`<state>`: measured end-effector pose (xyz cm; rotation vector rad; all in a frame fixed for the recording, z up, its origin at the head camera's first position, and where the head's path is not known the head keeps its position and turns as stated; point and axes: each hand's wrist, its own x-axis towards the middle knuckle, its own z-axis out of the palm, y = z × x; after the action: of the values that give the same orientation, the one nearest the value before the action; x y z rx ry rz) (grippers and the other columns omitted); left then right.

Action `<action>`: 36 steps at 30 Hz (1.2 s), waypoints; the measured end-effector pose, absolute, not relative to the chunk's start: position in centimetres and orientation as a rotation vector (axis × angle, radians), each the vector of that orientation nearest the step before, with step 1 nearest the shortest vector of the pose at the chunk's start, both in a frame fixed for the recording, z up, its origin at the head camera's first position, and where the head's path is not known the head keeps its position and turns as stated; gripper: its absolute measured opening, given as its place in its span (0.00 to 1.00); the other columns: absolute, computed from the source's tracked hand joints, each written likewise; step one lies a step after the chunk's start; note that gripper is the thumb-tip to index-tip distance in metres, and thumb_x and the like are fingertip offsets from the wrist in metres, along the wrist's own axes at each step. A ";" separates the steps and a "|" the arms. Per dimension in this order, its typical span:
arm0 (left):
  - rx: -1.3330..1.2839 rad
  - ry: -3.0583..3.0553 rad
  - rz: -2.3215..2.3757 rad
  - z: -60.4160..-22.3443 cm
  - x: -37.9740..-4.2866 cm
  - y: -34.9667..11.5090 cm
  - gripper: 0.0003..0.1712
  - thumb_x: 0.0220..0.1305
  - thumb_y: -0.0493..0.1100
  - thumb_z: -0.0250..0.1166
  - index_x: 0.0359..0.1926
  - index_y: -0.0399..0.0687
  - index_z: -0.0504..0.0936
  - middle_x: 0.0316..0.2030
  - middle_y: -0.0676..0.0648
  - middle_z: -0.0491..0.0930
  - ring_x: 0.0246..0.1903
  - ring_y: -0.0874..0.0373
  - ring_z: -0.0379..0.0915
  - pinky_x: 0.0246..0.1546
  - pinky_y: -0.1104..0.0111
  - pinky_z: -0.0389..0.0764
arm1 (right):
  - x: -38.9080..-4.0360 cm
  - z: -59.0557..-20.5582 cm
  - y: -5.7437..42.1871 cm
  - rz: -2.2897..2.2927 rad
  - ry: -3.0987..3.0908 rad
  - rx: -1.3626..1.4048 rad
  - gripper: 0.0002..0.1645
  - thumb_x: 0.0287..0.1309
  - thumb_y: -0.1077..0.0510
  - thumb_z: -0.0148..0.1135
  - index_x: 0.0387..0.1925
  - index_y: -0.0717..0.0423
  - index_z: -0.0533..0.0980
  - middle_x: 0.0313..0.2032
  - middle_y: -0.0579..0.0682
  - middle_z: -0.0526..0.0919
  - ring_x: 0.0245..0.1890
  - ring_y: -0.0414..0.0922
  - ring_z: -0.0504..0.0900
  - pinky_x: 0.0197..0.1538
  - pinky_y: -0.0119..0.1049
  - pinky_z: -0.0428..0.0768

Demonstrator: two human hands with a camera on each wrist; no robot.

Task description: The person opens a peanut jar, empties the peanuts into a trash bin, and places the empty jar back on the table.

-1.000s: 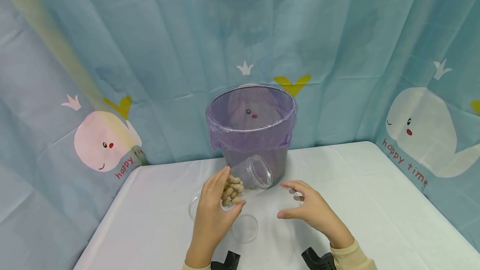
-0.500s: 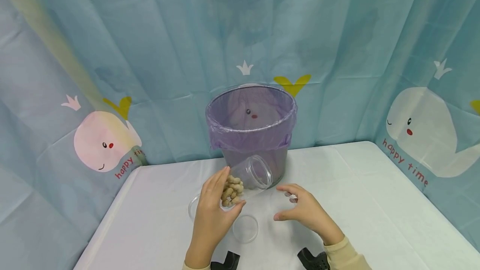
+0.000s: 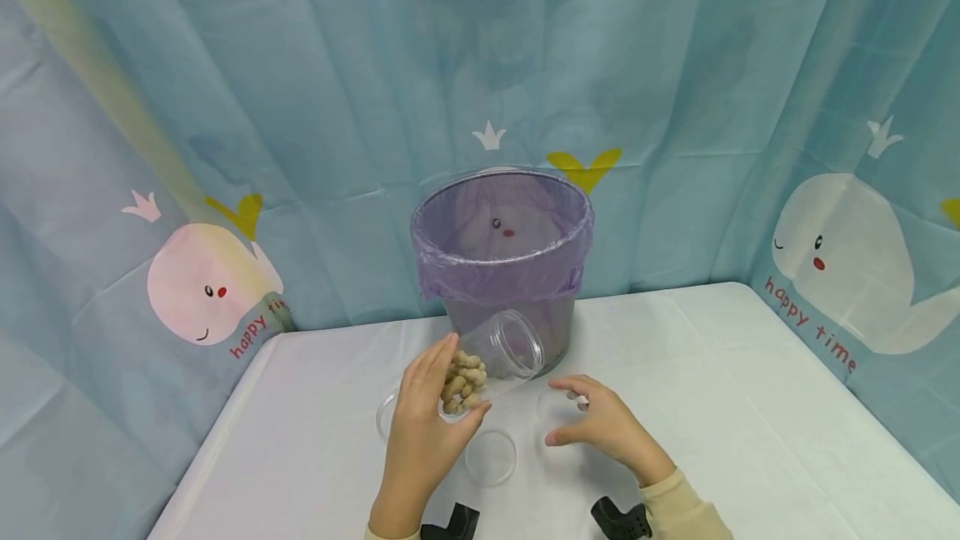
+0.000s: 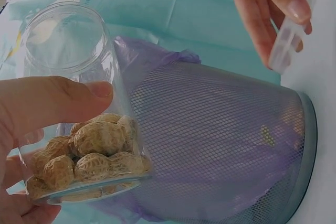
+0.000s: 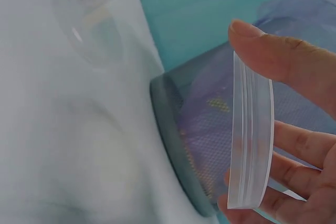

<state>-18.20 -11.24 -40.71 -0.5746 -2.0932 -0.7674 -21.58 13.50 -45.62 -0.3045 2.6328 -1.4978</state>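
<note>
A clear plastic jar [image 3: 504, 350] with unshelled peanuts [image 4: 100, 150] at its bottom leans away in my left hand [image 3: 426, 432]. The thumb and fingers grip it low, around the peanuts. Its mouth is uncovered and points up and to the right in the head view. To the right of the jar, my right hand [image 3: 611, 427] holds a clear lid [image 5: 251, 140] on edge, pinched between thumb and fingers. That lid is nearly see-through in the head view. Jar and lid are apart.
Behind the jar stands a mesh waste bin [image 3: 551, 327] lined with a purple bag [image 3: 498, 277]. One clear round lid [image 3: 491, 457] lies flat on the white table [image 3: 750, 440] between the hands. Another clear round piece [image 3: 386, 417] is partly hidden by the left hand. A printed curtain [image 3: 675, 65] surrounds the table.
My right hand has moved a little left and down with its lid, closer to the jar. The left hand and the jar have stayed nearly still.
</note>
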 end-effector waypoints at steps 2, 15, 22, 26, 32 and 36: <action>-0.572 -2.094 -0.768 -40.7 -18.2 -11.2 0.59 0.30 0.36 0.86 0.69 0.42 0.70 0.62 0.42 0.76 0.60 0.43 0.71 0.72 0.82 0.56 | -21.7 -46.0 13.5 -1.495 2.628 -0.275 0.46 0.33 0.56 0.85 0.60 0.59 0.77 0.60 0.55 0.78 0.61 0.58 0.75 0.62 0.57 0.78; -0.568 -2.072 -0.764 -40.7 -18.2 -11.4 0.58 0.31 0.35 0.85 0.69 0.41 0.70 0.62 0.40 0.76 0.61 0.43 0.70 0.73 0.82 0.56 | -21.9 -47.6 13.7 -1.461 2.584 -0.165 0.45 0.30 0.60 0.85 0.58 0.57 0.78 0.62 0.58 0.77 0.64 0.63 0.71 0.62 0.64 0.74; -0.544 -2.090 -0.772 -40.7 -18.1 -11.4 0.58 0.32 0.36 0.85 0.69 0.42 0.70 0.63 0.40 0.76 0.62 0.44 0.70 0.72 0.82 0.56 | -22.0 -48.1 13.7 -1.460 2.573 -0.196 0.45 0.29 0.60 0.85 0.57 0.59 0.78 0.63 0.61 0.75 0.65 0.67 0.69 0.64 0.67 0.71; -0.549 -2.088 -0.771 -40.7 -18.1 -11.4 0.57 0.32 0.36 0.85 0.69 0.41 0.70 0.63 0.40 0.76 0.62 0.44 0.70 0.72 0.82 0.56 | -22.1 -48.3 13.8 -1.451 2.574 -0.189 0.45 0.28 0.60 0.85 0.57 0.58 0.79 0.64 0.62 0.75 0.67 0.68 0.68 0.67 0.67 0.69; -0.563 -2.080 -0.771 -40.7 -18.2 -11.4 0.58 0.32 0.36 0.85 0.69 0.41 0.69 0.63 0.40 0.75 0.62 0.43 0.70 0.73 0.83 0.55 | -22.1 -48.5 13.8 -1.422 2.584 -0.184 0.45 0.28 0.61 0.85 0.56 0.57 0.79 0.63 0.62 0.76 0.67 0.67 0.68 0.68 0.66 0.68; -0.570 -2.072 -0.777 -40.7 -18.2 -11.4 0.57 0.32 0.35 0.85 0.69 0.40 0.69 0.63 0.40 0.75 0.62 0.43 0.70 0.73 0.82 0.56 | -22.1 -48.6 13.8 -1.406 2.586 -0.201 0.45 0.27 0.61 0.85 0.56 0.59 0.79 0.62 0.62 0.76 0.66 0.67 0.69 0.67 0.65 0.69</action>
<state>-18.24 -11.39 -40.74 -0.5700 -2.0725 -0.7769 -22.10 13.81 -48.61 -0.2008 2.5860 -1.4061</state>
